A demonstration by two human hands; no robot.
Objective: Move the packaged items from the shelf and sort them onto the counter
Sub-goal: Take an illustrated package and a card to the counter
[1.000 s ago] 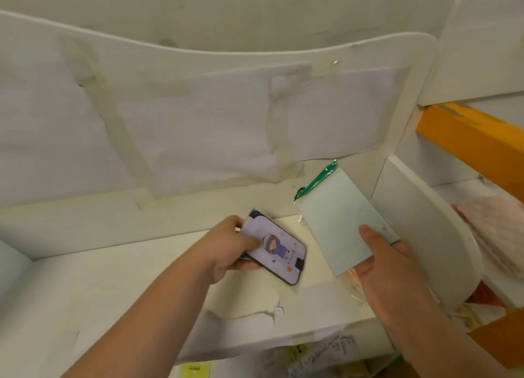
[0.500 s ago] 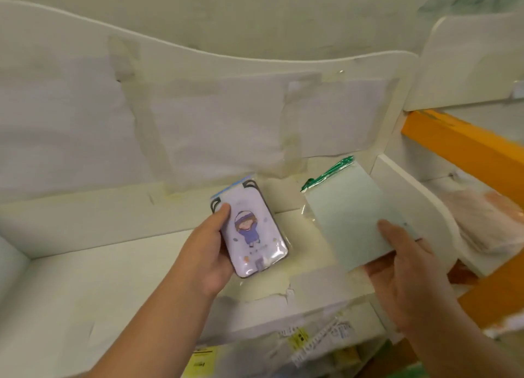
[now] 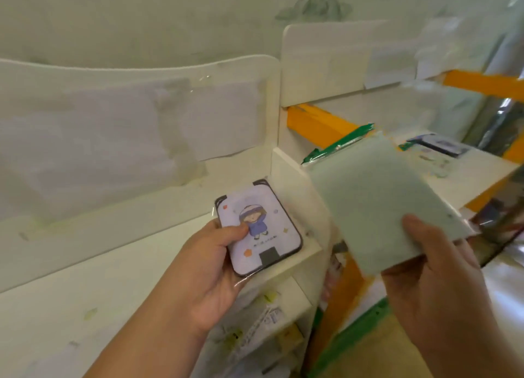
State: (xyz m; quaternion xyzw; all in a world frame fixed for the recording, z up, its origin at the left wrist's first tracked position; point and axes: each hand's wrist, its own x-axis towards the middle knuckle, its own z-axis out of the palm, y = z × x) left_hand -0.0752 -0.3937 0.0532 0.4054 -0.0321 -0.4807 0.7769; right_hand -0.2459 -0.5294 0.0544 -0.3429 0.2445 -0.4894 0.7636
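Observation:
My left hand (image 3: 207,281) grips a flat packaged case (image 3: 259,227), pale lilac with a cartoon child in blue and a black rim, thumb on its face. It is held above the right end of the white shelf (image 3: 85,292). My right hand (image 3: 431,287) holds a pale green flat packet (image 3: 380,199) in a clear bag with a green header strip (image 3: 337,146), thumb on its lower right corner. The packet is tilted, raised to the right of the shelf's side panel.
The shelf has a white back panel (image 3: 127,122) with taped paper sheets. To the right, orange rack beams (image 3: 320,125) carry a white surface (image 3: 467,176) holding a dark-edged packaged item (image 3: 436,146). Below the shelf lie more packaged goods (image 3: 263,329).
The view has swung to the right, showing the orange rack and white surface. Both hands moved rightward with their packets; the lilac case turned more upright in my left hand.

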